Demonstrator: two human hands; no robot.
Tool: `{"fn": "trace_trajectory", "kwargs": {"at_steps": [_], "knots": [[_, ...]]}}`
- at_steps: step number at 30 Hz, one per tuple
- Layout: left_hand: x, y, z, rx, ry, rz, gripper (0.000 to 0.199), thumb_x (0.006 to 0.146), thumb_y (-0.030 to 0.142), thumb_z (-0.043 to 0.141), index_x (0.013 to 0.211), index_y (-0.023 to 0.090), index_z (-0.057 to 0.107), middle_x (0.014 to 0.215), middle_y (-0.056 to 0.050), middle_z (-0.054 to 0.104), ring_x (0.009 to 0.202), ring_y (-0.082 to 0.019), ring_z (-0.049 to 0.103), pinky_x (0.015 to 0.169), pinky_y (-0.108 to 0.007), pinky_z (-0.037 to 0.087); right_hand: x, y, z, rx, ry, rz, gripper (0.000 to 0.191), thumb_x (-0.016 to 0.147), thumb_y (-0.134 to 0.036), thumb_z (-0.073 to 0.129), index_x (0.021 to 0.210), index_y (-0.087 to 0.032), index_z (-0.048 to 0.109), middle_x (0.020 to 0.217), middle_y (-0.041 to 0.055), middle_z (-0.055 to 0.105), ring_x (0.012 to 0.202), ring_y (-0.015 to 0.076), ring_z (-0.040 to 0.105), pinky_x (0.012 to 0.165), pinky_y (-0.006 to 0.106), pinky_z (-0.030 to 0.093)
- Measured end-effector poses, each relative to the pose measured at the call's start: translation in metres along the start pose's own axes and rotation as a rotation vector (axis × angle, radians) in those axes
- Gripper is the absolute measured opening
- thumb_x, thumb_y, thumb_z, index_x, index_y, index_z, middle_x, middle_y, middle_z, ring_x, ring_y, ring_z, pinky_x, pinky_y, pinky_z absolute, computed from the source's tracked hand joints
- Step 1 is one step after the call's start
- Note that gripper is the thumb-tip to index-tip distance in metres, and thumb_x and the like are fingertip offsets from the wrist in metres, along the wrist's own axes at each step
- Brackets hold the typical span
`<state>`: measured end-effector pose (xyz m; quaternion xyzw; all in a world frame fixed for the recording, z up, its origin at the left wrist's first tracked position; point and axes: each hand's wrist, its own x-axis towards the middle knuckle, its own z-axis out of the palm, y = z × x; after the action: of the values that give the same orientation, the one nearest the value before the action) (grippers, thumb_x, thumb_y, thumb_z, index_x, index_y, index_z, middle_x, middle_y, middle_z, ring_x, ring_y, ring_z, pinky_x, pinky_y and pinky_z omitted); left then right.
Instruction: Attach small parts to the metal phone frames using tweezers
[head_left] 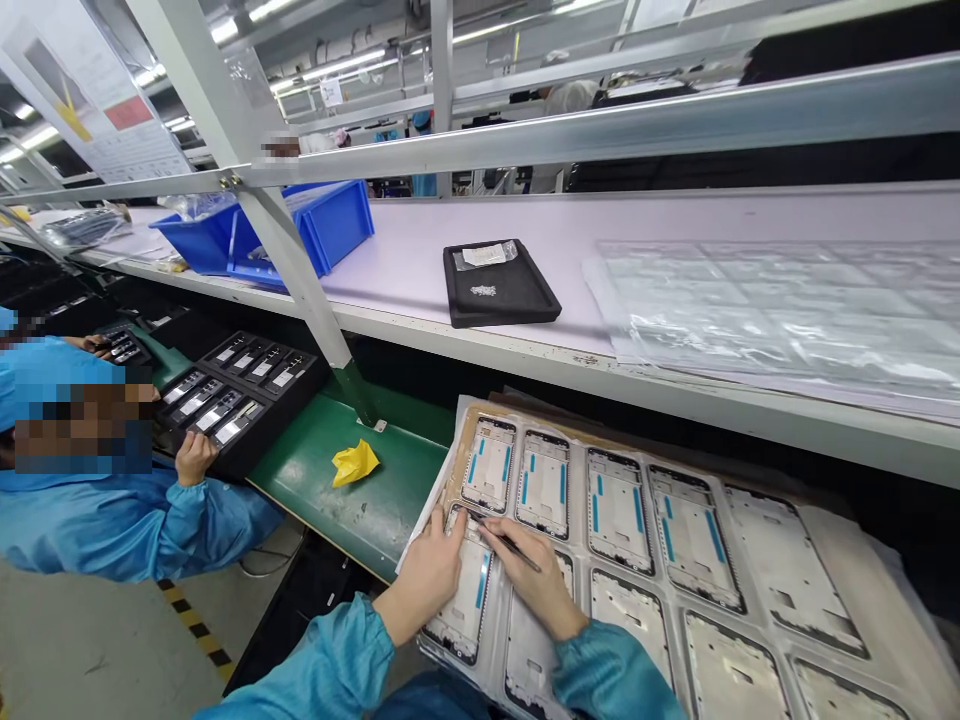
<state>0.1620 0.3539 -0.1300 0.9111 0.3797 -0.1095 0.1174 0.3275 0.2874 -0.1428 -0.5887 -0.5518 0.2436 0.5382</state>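
Observation:
My left hand (pixel 431 572) lies on the near-left phone frame (pixel 459 628), its fingers stretched toward the frame's upper end. In my right hand (pixel 536 575) is a slim dark tool, apparently tweezers (pixel 519 553), pinched with its tip near the top of that same frame. The fingertips partly cover the spot where it works. This frame sits in a clear plastic tray (pixel 577 556) of several metal phone frames. Blue strips run along the sides of the back-row frames (pixel 544 482), except the one at far right (pixel 795 565).
On the green bench lies a crumpled yellow piece (pixel 355 463). Left of it, a co-worker's hand (pixel 195 458) touches a black tray of phone parts (pixel 251 440). The shelf above carries blue bins (pixel 330 228), a black foam tray (pixel 525 290) and clear plastic trays (pixel 787 310). A post (pixel 300 260) rises between us.

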Motion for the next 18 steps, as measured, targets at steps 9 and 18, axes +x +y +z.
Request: {"fn": "trace_trajectory", "kwargs": {"at_steps": [9,18], "knots": [[-0.002,0.006,-0.013,-0.016,-0.007,-0.003,0.072,0.088,0.007,0.047,0.155,0.020,0.023,0.142,-0.022,0.042,0.097,-0.028,0.071,0.078,-0.035,0.059,-0.005,0.001,0.000,0.000,-0.007,0.019,0.031,0.099,-0.046,0.058,0.082,-0.022,0.065,0.093,0.0063,0.075,0.090,0.0247,0.074,0.084,0.032,0.060],[0.005,0.018,-0.030,-0.020,-0.055,-0.035,0.078,0.078,-0.002,0.055,0.152,0.016,0.035,0.132,-0.025,0.055,0.101,-0.033,0.072,0.082,-0.042,0.060,-0.010,-0.015,-0.049,-0.181,0.188,-0.055,0.036,0.097,-0.050,0.059,0.076,-0.022,0.070,0.076,0.0069,0.074,0.069,0.0280,0.073,0.060,0.029,0.063]]}}
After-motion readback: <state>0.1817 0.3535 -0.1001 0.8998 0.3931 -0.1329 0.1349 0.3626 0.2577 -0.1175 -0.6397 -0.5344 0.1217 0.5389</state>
